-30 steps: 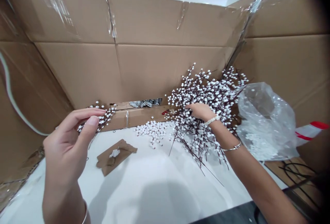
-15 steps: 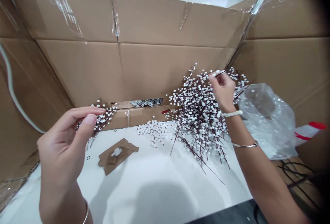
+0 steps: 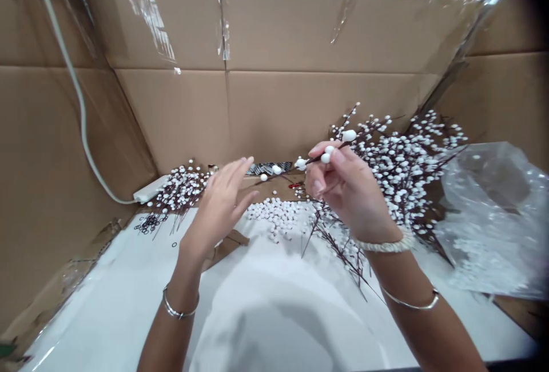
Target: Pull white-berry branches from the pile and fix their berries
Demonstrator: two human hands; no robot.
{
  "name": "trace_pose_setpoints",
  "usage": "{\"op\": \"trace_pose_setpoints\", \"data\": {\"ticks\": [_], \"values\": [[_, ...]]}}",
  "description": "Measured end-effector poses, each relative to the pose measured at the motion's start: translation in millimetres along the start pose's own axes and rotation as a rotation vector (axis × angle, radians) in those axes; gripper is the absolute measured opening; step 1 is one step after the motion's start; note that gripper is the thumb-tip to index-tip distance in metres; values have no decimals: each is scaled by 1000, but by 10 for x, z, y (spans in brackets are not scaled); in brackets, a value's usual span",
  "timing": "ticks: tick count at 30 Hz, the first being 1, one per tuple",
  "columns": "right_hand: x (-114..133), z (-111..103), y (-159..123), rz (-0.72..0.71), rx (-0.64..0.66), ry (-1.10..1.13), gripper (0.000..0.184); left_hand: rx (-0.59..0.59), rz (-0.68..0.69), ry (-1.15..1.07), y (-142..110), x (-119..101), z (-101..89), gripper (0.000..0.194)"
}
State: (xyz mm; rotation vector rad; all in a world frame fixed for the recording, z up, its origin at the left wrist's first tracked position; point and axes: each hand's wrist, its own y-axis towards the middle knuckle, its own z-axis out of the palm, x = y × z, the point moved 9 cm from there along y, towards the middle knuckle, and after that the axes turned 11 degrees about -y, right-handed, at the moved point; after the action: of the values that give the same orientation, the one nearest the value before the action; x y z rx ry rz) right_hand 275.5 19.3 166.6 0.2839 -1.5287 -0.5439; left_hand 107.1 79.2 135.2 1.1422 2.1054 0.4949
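Observation:
My right hand [image 3: 349, 192] pinches a short dark twig with white berries [image 3: 326, 154] between thumb and fingers, above the middle of the table. Behind it lies a large heap of dark branches with white berries [image 3: 401, 172]. My left hand [image 3: 221, 206] is open with spread fingers and holds nothing. It is nearest to a mound of loose white berries [image 3: 274, 218] and a smaller bunch of berry sprigs [image 3: 179, 194]. Several small black rings [image 3: 150, 223] lie beside that bunch.
A clear plastic bag [image 3: 493, 218] lies at the right. Cardboard walls [image 3: 278, 35] surround the white table [image 3: 274, 326]. A cardboard scrap [image 3: 227, 249] lies partly behind my left wrist. A white cable [image 3: 72, 86] runs down the left wall.
My right hand has left the top of the heap and moved left and lower with the twig. My left hand has opened and moved right, away from the small bunch. The view has shifted.

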Motion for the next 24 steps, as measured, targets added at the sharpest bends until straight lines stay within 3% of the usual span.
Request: {"op": "trace_pose_setpoints", "data": {"ticks": [3,7,10,13,14,16,19,24], "values": [[-90,120,86,1,11,83,27,117,-28,-74,-19,65,127,38],[-236,125,260,65,-17,155,31,175,-98,-145,-49,203,106,30],[-480,19,340,132,-134,178,41,94,-201,-148,-70,412,-45,28],[-896,0,268,163,-222,114,44,-33,-286,-122,-110,623,-243,28],[-1105,88,205,219,-165,17,42,-74,-308,-126,-127,683,-305,28],[-1603,420,-12,371,134,-302,29,-153,-344,-150,-164,776,-418,29],[-2130,727,-379,332,427,-1024,25,-220,-370,-191,-200,840,-521,28],[-2508,919,-706,358,489,-1228,33,-230,-357,-265,-199,835,-539,27]]}}
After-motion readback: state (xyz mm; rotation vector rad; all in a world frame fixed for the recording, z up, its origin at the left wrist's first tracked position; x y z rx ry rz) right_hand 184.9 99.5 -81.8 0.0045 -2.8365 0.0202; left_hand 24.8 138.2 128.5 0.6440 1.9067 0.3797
